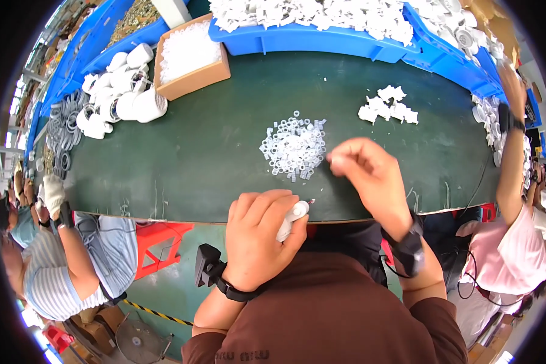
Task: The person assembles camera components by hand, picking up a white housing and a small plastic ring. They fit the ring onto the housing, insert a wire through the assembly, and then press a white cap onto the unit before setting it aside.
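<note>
Near the table's front edge, my left hand (258, 233) is wrapped round a white plastic part (296, 212) with a rounded end. A small metallic bit (311, 201) shows beside that end. To the right, my right hand (370, 176) is raised at the edge of a pile of small translucent rings (292, 145). Its thumb and forefinger are pinched together. Whatever may be between those fingertips is hidden or too small to make out. Farther back on the right lies a small heap of white plastic pieces (388, 106).
Blue bins (309, 41) of white parts line the back of the green table (206, 158). A cardboard box (194, 82) of translucent pieces stands by white housings (127, 91) and grey rings (64, 124) at left. Co-workers sit on both sides; one arm (509, 158) reaches along the right.
</note>
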`<act>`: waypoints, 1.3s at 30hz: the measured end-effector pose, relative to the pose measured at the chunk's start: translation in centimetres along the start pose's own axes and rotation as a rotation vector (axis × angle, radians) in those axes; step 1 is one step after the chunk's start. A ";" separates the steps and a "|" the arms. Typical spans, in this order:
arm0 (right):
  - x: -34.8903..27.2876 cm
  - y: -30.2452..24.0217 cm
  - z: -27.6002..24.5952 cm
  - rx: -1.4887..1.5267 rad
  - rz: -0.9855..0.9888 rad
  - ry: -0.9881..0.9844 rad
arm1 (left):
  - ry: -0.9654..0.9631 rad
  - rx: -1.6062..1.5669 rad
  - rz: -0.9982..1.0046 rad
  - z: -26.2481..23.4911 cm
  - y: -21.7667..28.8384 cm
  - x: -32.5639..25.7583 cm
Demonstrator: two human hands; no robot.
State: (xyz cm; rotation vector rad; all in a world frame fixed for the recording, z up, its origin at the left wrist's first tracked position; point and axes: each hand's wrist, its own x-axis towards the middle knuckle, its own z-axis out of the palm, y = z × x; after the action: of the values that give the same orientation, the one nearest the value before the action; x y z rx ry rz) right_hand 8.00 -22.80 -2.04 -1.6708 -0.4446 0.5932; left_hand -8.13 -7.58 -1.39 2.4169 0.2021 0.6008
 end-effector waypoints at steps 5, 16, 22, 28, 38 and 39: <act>-4.1 -1.1 1.7 0.276 0.032 -0.220 | -0.017 0.026 0.012 0.2 0.0 0.3; -3.4 0.4 2.5 0.427 0.078 -0.357 | -0.004 0.018 0.037 0.9 -0.7 0.1; -3.0 -0.4 2.9 0.448 0.185 -0.368 | 0.055 0.005 0.089 1.2 -1.0 -0.1; -3.2 -0.5 3.8 0.522 0.188 -0.272 | 0.138 -0.018 0.047 1.6 -0.9 -0.4; -3.7 -0.1 4.1 0.443 0.154 -0.277 | 0.149 -0.071 0.082 1.3 -1.6 -0.7; -3.8 0.2 4.3 0.458 0.146 -0.283 | 0.126 -0.051 0.099 1.0 -1.8 -0.6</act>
State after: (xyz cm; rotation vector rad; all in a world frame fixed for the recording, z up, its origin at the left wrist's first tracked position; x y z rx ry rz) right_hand 2.39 -21.68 -2.28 -1.1912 -0.3567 0.9688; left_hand -8.22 -6.89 -3.42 2.3525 0.1192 0.7943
